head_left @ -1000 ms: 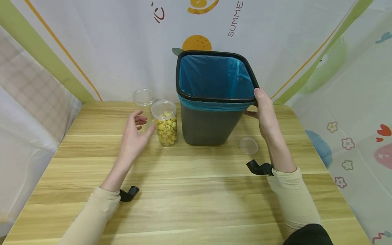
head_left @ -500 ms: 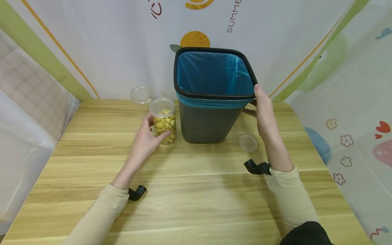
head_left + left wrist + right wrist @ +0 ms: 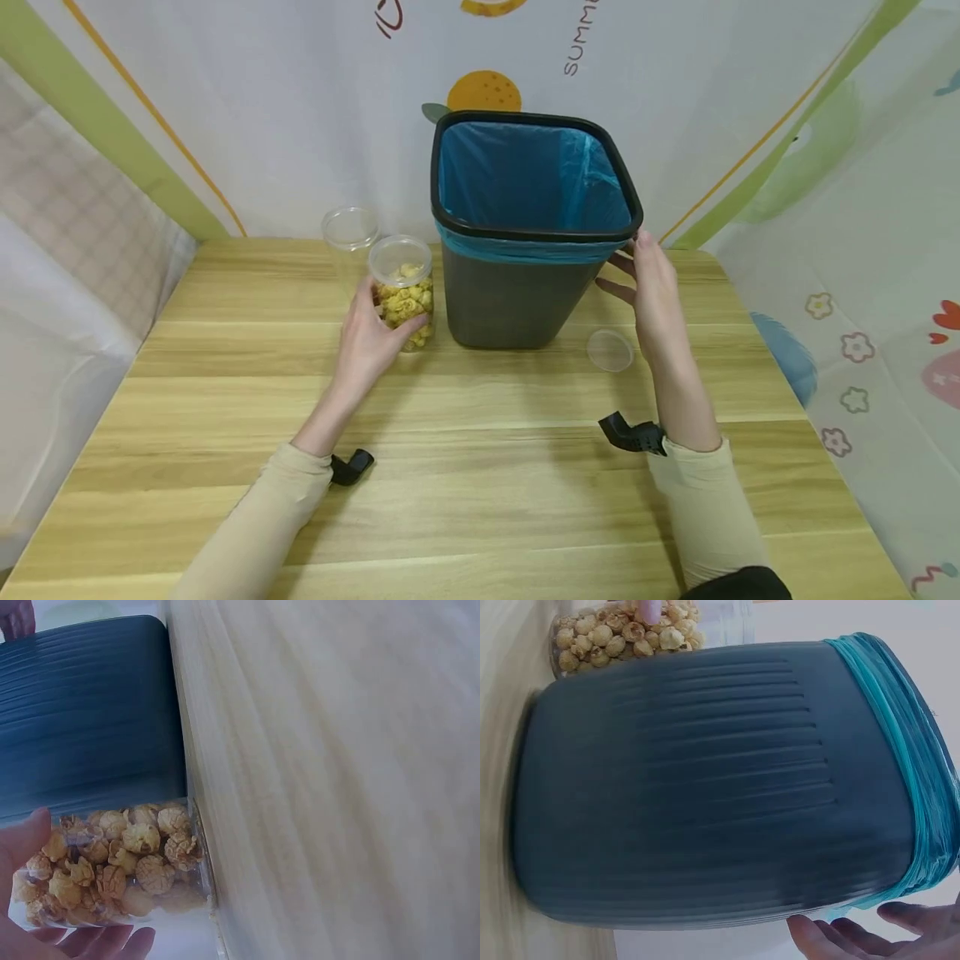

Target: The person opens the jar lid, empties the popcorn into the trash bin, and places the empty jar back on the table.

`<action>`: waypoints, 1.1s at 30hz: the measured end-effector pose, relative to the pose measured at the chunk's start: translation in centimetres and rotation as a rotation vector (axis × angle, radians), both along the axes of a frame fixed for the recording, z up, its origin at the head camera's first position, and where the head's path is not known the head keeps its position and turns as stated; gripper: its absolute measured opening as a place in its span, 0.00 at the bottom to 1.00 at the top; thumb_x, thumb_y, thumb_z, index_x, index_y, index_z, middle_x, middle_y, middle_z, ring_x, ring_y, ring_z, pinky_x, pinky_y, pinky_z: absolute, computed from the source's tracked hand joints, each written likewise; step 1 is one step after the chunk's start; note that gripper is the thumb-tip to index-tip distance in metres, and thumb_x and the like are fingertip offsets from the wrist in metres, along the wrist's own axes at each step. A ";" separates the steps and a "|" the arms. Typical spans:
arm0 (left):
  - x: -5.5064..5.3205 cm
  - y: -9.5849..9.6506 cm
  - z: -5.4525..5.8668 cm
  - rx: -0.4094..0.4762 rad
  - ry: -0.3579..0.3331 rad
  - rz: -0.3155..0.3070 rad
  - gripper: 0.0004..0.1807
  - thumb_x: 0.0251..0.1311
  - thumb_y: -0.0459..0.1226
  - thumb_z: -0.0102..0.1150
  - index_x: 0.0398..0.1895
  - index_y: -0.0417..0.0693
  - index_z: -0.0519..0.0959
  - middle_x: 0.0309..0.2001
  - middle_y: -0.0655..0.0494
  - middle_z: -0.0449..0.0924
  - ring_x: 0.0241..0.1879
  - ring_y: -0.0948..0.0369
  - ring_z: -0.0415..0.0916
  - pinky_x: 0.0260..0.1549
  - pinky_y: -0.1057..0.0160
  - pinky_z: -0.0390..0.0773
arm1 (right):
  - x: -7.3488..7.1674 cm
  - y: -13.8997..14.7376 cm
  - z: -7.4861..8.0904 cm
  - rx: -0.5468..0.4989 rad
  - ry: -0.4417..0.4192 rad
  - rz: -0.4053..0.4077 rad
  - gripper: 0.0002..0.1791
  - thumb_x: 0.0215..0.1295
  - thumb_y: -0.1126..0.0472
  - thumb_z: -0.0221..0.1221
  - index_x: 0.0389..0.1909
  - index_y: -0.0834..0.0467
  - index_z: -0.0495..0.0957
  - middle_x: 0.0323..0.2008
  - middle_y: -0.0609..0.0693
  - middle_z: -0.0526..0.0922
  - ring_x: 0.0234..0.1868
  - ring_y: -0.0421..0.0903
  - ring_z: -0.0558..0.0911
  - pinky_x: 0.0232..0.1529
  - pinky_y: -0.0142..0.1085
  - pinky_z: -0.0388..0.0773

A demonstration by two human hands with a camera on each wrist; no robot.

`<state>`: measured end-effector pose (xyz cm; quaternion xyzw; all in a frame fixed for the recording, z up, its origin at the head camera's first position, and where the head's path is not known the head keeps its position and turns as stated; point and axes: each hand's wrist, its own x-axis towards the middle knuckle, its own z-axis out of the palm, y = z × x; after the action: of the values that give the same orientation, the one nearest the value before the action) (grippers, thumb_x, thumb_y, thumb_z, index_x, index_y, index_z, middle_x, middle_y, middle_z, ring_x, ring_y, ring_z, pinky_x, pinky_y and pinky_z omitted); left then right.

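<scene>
My left hand (image 3: 367,335) holds a clear plastic jar of popcorn (image 3: 408,300), thumb across its near side and fingers round the left. In the left wrist view the popcorn (image 3: 154,871) fills much of the jar, whose base is at the tabletop. My right hand (image 3: 657,296) is at the right side of a dark grey trash bin (image 3: 510,304), just under its black rim. Its fingers (image 3: 862,937) are extended and loosely bent beside the bin wall in the right wrist view. A blue bag (image 3: 510,179) lines the bin.
A second clear jar (image 3: 350,237) with no popcorn in it stands behind and left of the popcorn jar. One round clear lid (image 3: 610,350) lies flat right of the bin. A printed white curtain (image 3: 330,108) hangs behind the wooden table (image 3: 480,483).
My left hand has moved right from beside the popcorn jar and taken hold of it. My right hand has let go of the bin's rim and slid slightly lower and outward.
</scene>
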<state>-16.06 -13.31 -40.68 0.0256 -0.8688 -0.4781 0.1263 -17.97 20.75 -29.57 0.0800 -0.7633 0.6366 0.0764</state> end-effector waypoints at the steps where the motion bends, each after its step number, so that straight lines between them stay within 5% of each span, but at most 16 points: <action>1: 0.0 0.1 0.0 -0.001 0.001 0.000 0.54 0.55 0.47 0.76 0.79 0.44 0.55 0.71 0.37 0.69 0.68 0.40 0.71 0.65 0.36 0.73 | 0.3 0.1 -0.1 0.012 0.006 -0.002 0.29 0.81 0.38 0.39 0.74 0.44 0.68 0.71 0.53 0.72 0.70 0.57 0.74 0.65 0.59 0.77; 6: 0.2 0.3 0.3 0.007 -0.002 0.001 0.54 0.54 0.48 0.77 0.79 0.44 0.55 0.70 0.37 0.69 0.68 0.41 0.71 0.65 0.36 0.73 | 1.4 0.4 -0.7 0.062 0.029 -0.014 0.27 0.82 0.42 0.37 0.77 0.38 0.63 0.73 0.56 0.70 0.72 0.59 0.72 0.67 0.60 0.75; 12: 0.8 0.1 1.2 0.009 -0.011 0.012 0.54 0.54 0.51 0.76 0.78 0.44 0.56 0.69 0.38 0.70 0.67 0.42 0.71 0.64 0.37 0.75 | 2.6 0.5 -1.3 0.111 0.028 -0.043 0.30 0.82 0.45 0.41 0.80 0.47 0.59 0.73 0.57 0.69 0.73 0.57 0.72 0.65 0.51 0.79; 19: 2.3 0.3 3.4 0.021 0.009 0.025 0.53 0.53 0.52 0.76 0.77 0.47 0.57 0.69 0.40 0.70 0.67 0.43 0.72 0.63 0.38 0.76 | 3.9 0.4 -1.3 0.225 0.028 -0.062 0.30 0.80 0.46 0.49 0.76 0.55 0.63 0.65 0.56 0.73 0.62 0.47 0.77 0.54 0.29 0.83; 26: 4.4 1.1 5.0 0.036 0.190 0.016 0.50 0.52 0.50 0.76 0.74 0.44 0.59 0.66 0.43 0.70 0.63 0.47 0.74 0.62 0.42 0.78 | 4.7 -0.1 -1.0 0.264 0.049 -0.056 0.26 0.78 0.48 0.53 0.67 0.60 0.67 0.57 0.55 0.74 0.52 0.41 0.79 0.48 0.25 0.83; 33: 6.1 2.5 5.8 -0.004 0.445 -0.073 0.50 0.46 0.44 0.80 0.71 0.45 0.62 0.62 0.42 0.71 0.59 0.54 0.72 0.54 0.52 0.78 | 5.4 -0.4 -0.6 0.296 0.061 0.000 0.26 0.79 0.50 0.53 0.70 0.59 0.68 0.57 0.56 0.76 0.50 0.40 0.81 0.47 0.26 0.84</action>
<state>-9.94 -10.83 -34.88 -0.1123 -0.8206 -0.4747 0.2977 -12.53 20.33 -30.16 0.1097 -0.8460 0.5145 0.0866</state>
